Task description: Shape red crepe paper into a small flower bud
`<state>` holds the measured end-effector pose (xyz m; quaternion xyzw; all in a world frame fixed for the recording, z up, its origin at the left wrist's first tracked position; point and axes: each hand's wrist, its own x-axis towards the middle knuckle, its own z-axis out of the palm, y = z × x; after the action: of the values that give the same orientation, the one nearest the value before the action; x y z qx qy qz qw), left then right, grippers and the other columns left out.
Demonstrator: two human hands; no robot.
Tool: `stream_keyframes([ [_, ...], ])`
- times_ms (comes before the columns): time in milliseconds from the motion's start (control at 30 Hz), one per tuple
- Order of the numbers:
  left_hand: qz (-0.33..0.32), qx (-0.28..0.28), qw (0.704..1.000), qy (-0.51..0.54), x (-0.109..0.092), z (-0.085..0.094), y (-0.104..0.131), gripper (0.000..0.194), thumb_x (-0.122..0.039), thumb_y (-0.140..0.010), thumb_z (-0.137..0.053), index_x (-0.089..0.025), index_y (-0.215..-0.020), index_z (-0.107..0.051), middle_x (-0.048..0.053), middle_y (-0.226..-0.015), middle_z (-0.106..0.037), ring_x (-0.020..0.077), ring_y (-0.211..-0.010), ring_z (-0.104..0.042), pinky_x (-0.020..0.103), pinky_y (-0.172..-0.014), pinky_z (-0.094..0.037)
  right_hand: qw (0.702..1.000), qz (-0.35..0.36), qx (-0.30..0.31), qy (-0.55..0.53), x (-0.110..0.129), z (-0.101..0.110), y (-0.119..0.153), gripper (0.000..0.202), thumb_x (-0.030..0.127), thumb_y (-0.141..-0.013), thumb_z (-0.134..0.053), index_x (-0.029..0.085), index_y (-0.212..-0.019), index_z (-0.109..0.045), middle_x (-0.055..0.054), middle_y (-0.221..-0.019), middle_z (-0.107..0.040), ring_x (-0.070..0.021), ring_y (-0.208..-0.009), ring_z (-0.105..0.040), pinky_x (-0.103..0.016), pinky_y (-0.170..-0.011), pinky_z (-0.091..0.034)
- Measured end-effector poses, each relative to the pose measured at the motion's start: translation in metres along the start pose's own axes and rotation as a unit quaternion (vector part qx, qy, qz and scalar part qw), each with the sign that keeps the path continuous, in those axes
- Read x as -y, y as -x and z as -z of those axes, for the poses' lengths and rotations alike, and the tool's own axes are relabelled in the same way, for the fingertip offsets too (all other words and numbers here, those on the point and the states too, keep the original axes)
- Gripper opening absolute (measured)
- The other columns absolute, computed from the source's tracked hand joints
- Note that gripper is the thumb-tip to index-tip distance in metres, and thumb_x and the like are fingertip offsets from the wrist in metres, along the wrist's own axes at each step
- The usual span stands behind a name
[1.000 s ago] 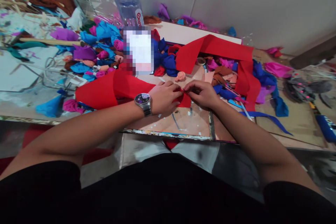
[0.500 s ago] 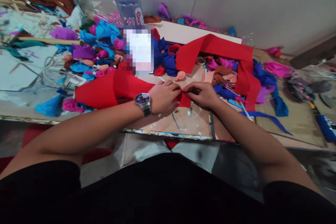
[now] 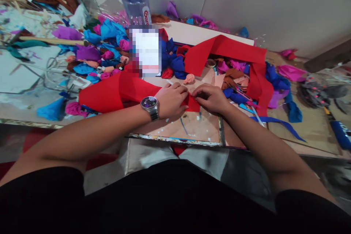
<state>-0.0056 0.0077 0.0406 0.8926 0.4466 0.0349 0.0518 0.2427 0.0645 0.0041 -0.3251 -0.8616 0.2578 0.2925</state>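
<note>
As hands (image 3: 173, 99) touch red strip (image 3: 137, 89), axis L-R; end rt

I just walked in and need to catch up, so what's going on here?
A person sits at a cluttered table, handling a red strip. The left grip, with a watch at its wrist, lies over the strip, and the right grip meets it there; exactly how each holds the strip is hidden. A small peach bundle lies just beyond, a bent red band farther back to the right, and a bottle stands behind.
</note>
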Motion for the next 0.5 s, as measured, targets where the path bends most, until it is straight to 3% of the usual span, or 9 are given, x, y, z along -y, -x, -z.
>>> stream_keyframes([
  [500, -0.003, -0.019, 1.000, -0.010, 0.0005, -0.0049, 0.0003, 0.049, -0.049, -0.104, -0.063, -0.016, -0.140, -0.070, 0.014, -0.152, -0.067, 0.0344, -0.142, -0.057, 0.050, -0.110, -0.048, 0.999, 0.017, 0.013, 0.026, -0.0015, -0.0007, 0.0001, 0.015, 0.019, -0.090, -0.074, 0.024, -0.102, -0.082, -0.006, -0.100, -0.081, -0.0215, -0.090, -0.075, -0.034, -0.081, -0.062],
])
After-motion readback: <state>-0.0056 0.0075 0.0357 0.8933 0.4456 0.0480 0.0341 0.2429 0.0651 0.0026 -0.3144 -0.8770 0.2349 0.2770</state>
